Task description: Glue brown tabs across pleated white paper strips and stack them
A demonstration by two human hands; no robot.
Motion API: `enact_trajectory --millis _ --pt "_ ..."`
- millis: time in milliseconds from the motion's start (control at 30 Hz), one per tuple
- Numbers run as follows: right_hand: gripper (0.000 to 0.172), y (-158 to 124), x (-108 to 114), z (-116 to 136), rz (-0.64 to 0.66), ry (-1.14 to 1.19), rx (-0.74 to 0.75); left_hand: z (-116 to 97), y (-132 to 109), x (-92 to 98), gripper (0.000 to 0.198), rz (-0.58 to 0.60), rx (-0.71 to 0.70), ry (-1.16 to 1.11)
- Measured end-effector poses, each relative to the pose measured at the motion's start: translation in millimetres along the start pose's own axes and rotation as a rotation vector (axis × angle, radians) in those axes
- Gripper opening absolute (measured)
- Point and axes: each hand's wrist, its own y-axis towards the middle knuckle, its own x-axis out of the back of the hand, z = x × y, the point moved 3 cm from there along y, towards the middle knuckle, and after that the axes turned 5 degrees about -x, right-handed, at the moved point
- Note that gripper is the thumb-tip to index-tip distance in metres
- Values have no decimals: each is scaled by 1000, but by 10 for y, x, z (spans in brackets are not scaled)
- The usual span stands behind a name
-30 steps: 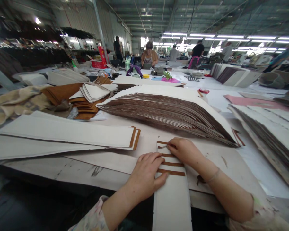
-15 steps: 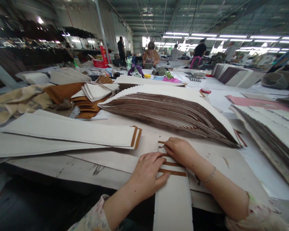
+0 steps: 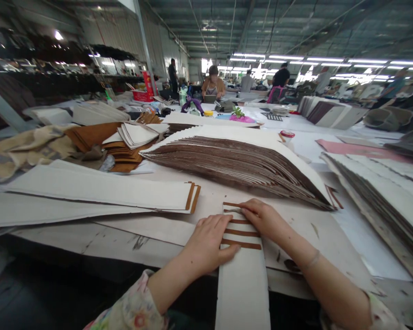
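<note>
A staggered stack of long white panels (image 3: 242,286) lies lengthways in front of me, with several brown edge bands showing across its far end. My left hand (image 3: 208,240) lies flat on the left side of this stack. Its fingers are stretched out and touch the panels near the brown bands, with the thumb beside the nearest band. At the far right corner, my right hand (image 3: 266,219) is closed, fingertips pinched at a thin, curled edge band (image 3: 231,211) near the second panel. The fingers partly hide what they grip.
Behind my hands sits a large fanned stack of white-topped, brown-sided sheets (image 3: 234,158). More white panels with brown ends (image 3: 99,190) lie left, near brown leather pieces (image 3: 94,137). Another layered stack (image 3: 382,197) is at right. Several people are farther back.
The view has shifted slightly. The curled edge band under my right fingertips now shows more of its length. My left hand stays on the panels.
</note>
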Motion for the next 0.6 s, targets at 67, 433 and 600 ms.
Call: enact_trajectory --millis 67,433,600 --pt "25 -73 -29 65 2 6 33 19 43 27 69 37 10 -1" --pt "22 -123 -44 213 -11 -87 68 37 324 192 71 239 -118 68" --pt "17 -138 -70 263 -26 -165 68 56 354 189 69 251 -168 101"
